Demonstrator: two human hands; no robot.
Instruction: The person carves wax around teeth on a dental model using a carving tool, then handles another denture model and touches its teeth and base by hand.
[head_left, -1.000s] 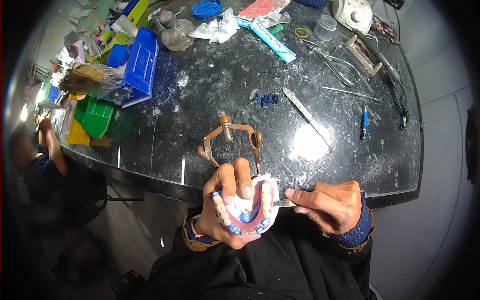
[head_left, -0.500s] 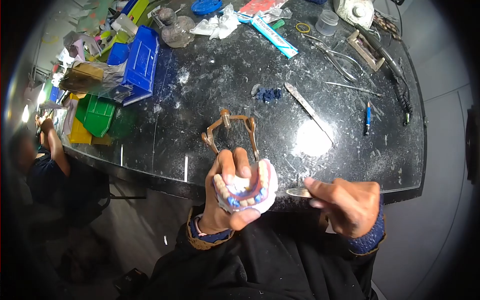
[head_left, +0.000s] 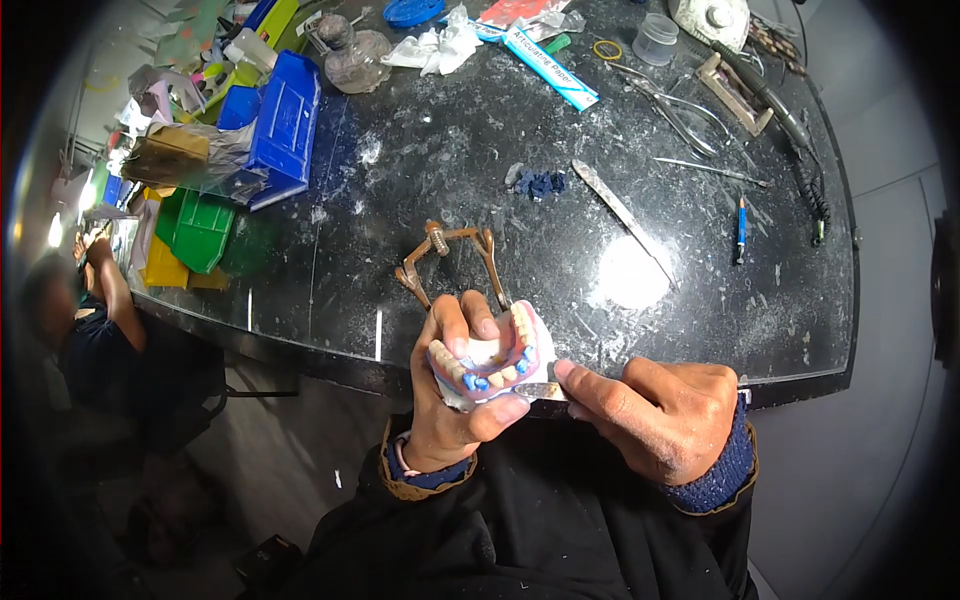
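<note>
My left hand (head_left: 448,415) is wrapped round a dental model (head_left: 541,345), its thumb on the front and fingers over the back. The model carries pink wax and a curved row of cream teeth (head_left: 446,362), with blue wax around several front ones. From behind the model extends a brass-coloured articulator frame (head_left: 489,268) with a screw. Pinched in my right hand (head_left: 665,420) is a flat metal wax knife (head_left: 545,391). Its blade tip meets the model's front edge, just below the blue patches; the handle is mostly hidden by my fingers.
A metal knife (head_left: 612,205), blue wax crumbs (head_left: 540,184) and a blue pencil (head_left: 741,230) lie on the dusty black bench (head_left: 420,160). Farther back are pliers (head_left: 680,115) and an articulating paper packet (head_left: 548,68). Bins (head_left: 285,130) stand left, near another person (head_left: 105,310).
My right hand has moved left, bringing the wax knife's blade from beside the model onto its front. The model and articulator have shifted and tilted slightly in my left hand.
</note>
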